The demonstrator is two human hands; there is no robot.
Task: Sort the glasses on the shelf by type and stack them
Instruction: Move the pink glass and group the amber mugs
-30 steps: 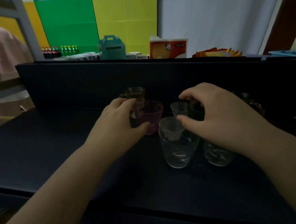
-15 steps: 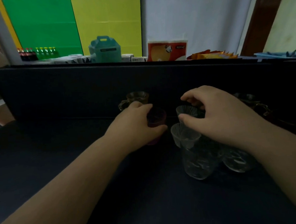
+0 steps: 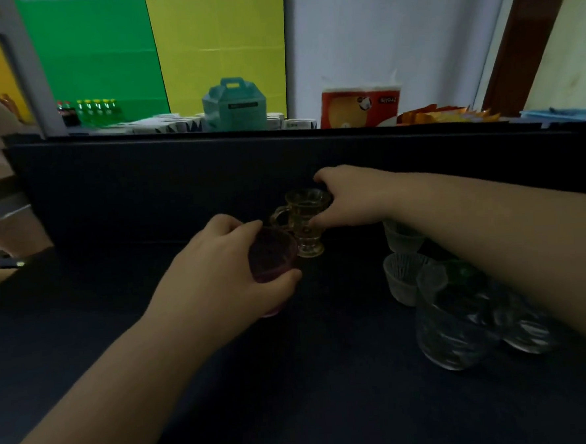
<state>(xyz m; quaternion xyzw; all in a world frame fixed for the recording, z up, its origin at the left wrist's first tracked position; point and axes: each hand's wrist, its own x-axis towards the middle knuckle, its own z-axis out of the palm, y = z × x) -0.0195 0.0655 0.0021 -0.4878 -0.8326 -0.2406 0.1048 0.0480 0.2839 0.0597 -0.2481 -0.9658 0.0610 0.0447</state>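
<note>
Two coloured glasses are sitting upright and almost touching at the back of the dark shelf (image 3: 226,380): I am curling my right hand (image 3: 352,197) round the amber handled glass (image 3: 305,221), its handle pointing left. My left hand (image 3: 226,277) is gripping the purple glass (image 3: 273,260) just in front, while clear glasses (image 3: 455,318) are clustering off right.

- You face a dark navy shelf surface (image 3: 127,335) with a matching dark back panel (image 3: 145,182) rising behind it.
- Beyond the panel you see a green wall board (image 3: 89,52) beside a yellow wall board (image 3: 219,44), then a plain white wall (image 3: 393,27).
- A grey metal frame post (image 3: 25,66) stands at your left, and a dark brown wooden door frame (image 3: 527,29) at your right.
- The shelf area is dim; the room behind looks brighter.
</note>
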